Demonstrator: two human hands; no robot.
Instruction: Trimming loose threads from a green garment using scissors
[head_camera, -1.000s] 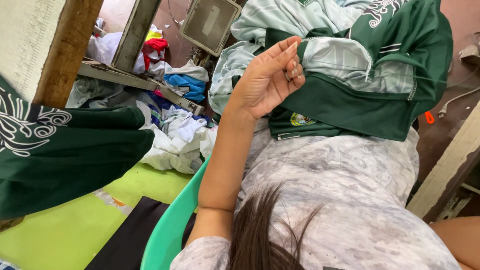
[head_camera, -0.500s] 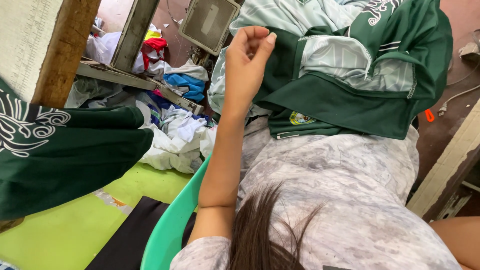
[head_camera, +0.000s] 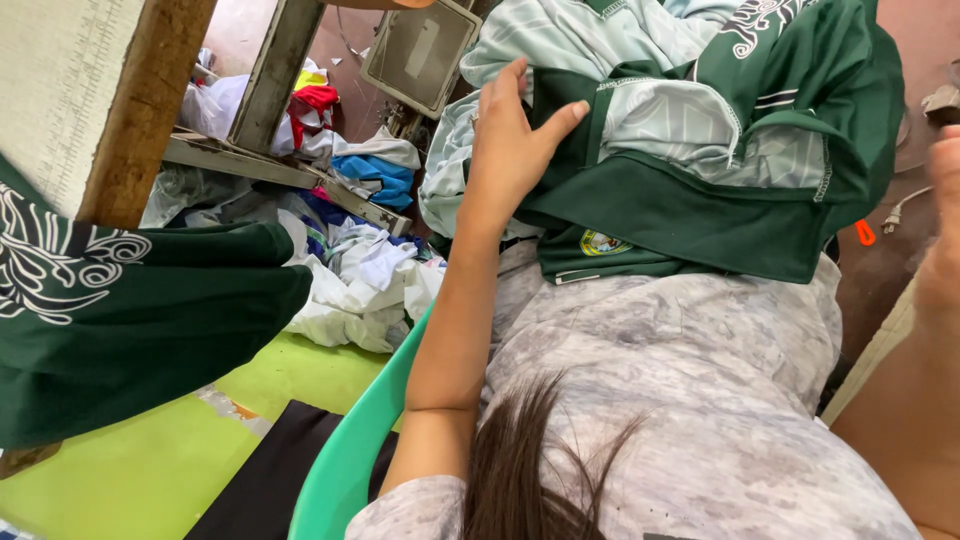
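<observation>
Left hand (head_camera: 510, 140), fingers spread apart and flat, rests on the left edge of the green-and-pale jersey (head_camera: 700, 190) bunched on the lap, its bulk running rightward; right hand (head_camera: 945, 180), far right, barely visible, grip undeterminable.

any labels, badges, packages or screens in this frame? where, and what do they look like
Crest badge: on the dark green shirt in the lap, below the left hand; small, round, yellow and green.
White swirl print: on the green cloth at left; curly line pattern.
No packages or screens that I can make out.
</observation>
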